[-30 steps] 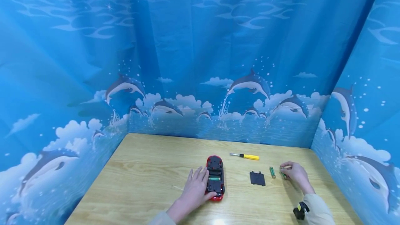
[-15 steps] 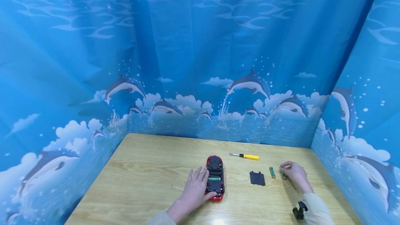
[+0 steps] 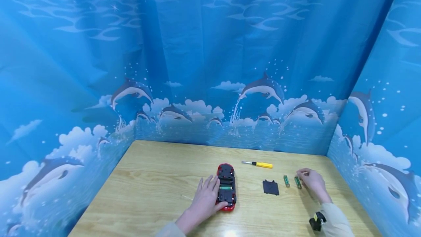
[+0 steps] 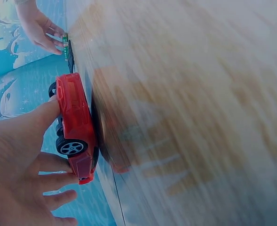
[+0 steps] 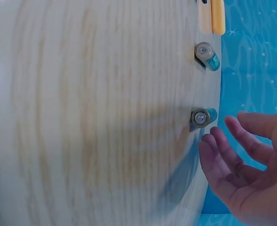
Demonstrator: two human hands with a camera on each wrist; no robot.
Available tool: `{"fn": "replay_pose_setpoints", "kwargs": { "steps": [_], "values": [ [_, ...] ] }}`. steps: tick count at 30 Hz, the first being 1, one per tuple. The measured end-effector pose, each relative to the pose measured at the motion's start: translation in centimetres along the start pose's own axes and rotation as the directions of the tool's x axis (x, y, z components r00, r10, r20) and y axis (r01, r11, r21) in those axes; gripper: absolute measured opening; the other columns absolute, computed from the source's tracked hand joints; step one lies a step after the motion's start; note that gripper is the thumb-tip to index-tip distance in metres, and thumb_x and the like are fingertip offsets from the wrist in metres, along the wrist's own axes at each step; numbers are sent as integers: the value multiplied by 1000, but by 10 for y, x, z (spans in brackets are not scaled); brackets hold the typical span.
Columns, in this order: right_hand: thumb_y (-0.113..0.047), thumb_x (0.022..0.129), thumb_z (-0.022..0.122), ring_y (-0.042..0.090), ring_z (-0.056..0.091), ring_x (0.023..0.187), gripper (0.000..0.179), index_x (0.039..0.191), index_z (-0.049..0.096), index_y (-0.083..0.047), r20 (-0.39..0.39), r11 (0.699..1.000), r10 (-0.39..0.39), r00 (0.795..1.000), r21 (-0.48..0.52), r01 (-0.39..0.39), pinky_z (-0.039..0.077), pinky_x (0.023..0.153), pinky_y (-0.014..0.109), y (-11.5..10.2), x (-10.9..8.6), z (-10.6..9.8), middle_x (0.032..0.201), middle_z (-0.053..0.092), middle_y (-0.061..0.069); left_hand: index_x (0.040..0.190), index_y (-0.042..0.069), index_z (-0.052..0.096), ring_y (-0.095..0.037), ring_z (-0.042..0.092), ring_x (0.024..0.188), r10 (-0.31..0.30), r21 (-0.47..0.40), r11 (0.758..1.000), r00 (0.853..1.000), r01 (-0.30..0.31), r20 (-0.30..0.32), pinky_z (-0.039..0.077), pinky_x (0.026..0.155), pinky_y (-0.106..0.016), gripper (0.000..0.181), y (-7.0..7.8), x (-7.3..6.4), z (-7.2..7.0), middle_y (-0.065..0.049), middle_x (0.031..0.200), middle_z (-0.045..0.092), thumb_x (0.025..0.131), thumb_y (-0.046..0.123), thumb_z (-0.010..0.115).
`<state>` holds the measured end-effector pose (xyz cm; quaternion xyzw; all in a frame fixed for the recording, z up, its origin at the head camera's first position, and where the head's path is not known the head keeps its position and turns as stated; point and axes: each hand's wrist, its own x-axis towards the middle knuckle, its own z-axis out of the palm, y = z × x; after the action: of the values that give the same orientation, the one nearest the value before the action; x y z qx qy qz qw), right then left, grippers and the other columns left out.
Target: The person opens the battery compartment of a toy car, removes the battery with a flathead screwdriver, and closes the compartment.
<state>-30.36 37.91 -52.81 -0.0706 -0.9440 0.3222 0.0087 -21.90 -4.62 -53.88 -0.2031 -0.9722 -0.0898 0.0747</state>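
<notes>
A red toy car lies upside down, its black underside facing up. In its uncovered battery compartment is a green battery. My left hand rests against the car's left side with straight fingers, the thumb across its near end; the left wrist view shows the thumb touching the underside. Over on the right, one loose green battery lies beside another green battery. My right hand is just right of the latter, holding nothing. In the right wrist view its fingers are loosely curved, apart from the battery.
A black battery cover lies between the car and the loose batteries. Behind it is a screwdriver with a yellow handle. A thin pale stick lies left of my left hand. Dolphin-printed curtains border the wooden table.
My right hand has let go of the rightmost battery and moved slightly to the right, leaving that battery on the table. My left hand and the car have stayed still.
</notes>
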Motion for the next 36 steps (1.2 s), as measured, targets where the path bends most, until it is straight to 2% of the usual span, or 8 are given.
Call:
{"fn": "replay_pose_setpoints", "kwargs": {
  "steps": [4,7,10,14,19,27,36],
  "values": [
    [-25,104,53,18,63,73,41,126,61,9,-20,1000,-2,1000,25,2,48,63,31,-3,1,0,96,70,18,145,0,52,-37,44,140,-2,1,1000,1000,2,7,33,117,-59,88,0,0,1,-17,151,49,87,64,66],
    [-27,105,53,22,67,81,40,126,63,6,-41,999,-46,998,14,46,52,68,35,-7,1,1,111,68,26,146,0,51,-37,44,141,-2,-3,1000,1000,2,9,33,117,-59,88,-1,0,1,-17,152,48,87,64,66],
    [-27,106,53,28,70,86,39,126,64,5,-55,996,-88,995,26,89,55,72,39,-15,0,4,118,66,29,146,0,52,-37,44,141,-2,-3,1000,1000,2,8,33,117,-59,88,-1,0,2,-17,152,48,87,65,66],
    [-24,106,54,34,72,92,40,128,62,9,-47,984,-107,993,140,112,61,76,42,-30,-4,7,119,65,31,146,1,52,-37,44,140,-2,4,1000,1000,2,8,34,117,-59,88,-1,1,2,-17,152,48,87,65,66],
    [-24,106,55,35,71,96,41,130,60,10,-16,961,-122,992,249,122,62,82,43,-52,-11,14,120,65,30,146,0,51,-37,44,141,-4,1,1000,1000,4,11,33,117,-59,89,-1,1,2,-17,152,48,87,65,65],
    [-20,104,58,30,72,95,34,127,65,5,-3,951,-172,985,261,166,62,83,42,-74,-17,30,119,68,26,146,0,52,-36,43,141,-2,-1,1000,1000,2,4,34,117,-59,88,0,0,1,-17,151,49,87,65,65],
    [-17,103,61,35,72,97,30,124,66,4,35,935,-209,977,302,189,61,84,44,-102,-24,43,116,70,23,144,0,53,-36,45,140,6,9,1000,1000,-5,-16,35,116,-59,87,-1,0,1,-17,151,50,88,64,65]
  ]
}}
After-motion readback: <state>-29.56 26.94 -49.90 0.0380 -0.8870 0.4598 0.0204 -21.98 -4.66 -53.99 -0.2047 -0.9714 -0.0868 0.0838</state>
